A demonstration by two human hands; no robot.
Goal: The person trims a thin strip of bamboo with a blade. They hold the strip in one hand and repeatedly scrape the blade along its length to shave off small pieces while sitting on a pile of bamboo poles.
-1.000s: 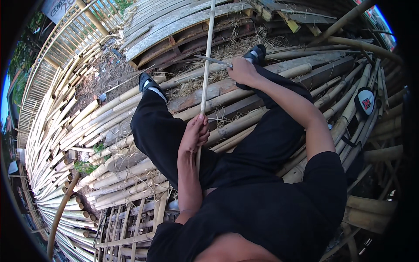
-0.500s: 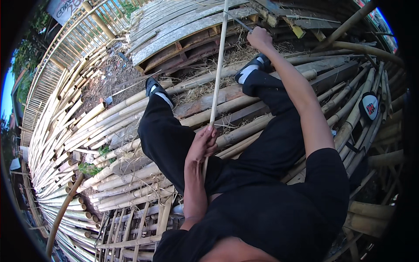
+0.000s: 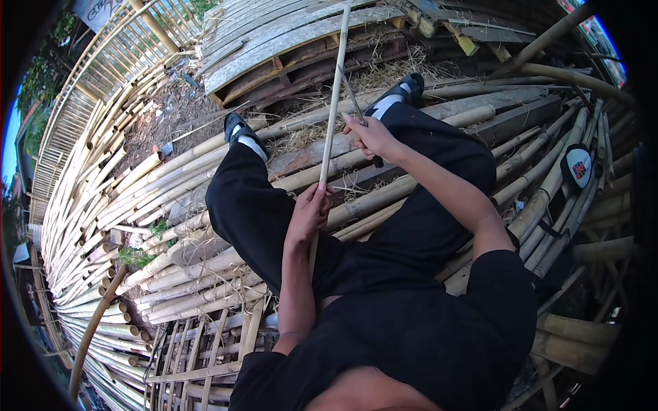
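My left hand [image 3: 310, 214] is closed round a long, pale bamboo strip [image 3: 334, 103] that slants up and away between my legs, its lower end running back under my forearm. In my right hand [image 3: 373, 139] is a knife [image 3: 351, 94], gripped by a dark handle whose end pokes out below my fist. The narrow blade points away from me and toward the strip, its tip close to or against it; I cannot tell if they touch.
Under and around my legs lie several bamboo poles [image 3: 185, 181]. A weathered wooden platform [image 3: 274, 51] stands beyond my feet, with shavings [image 3: 301, 137] scattered before it. A cap [image 3: 578, 168] rests on poles at the right. A bamboo fence [image 3: 82, 113] curves along the left.
My right hand has come back toward me with the knife, from near the platform to above my right leg's inner side. The left hand keeps its hold on the strip.
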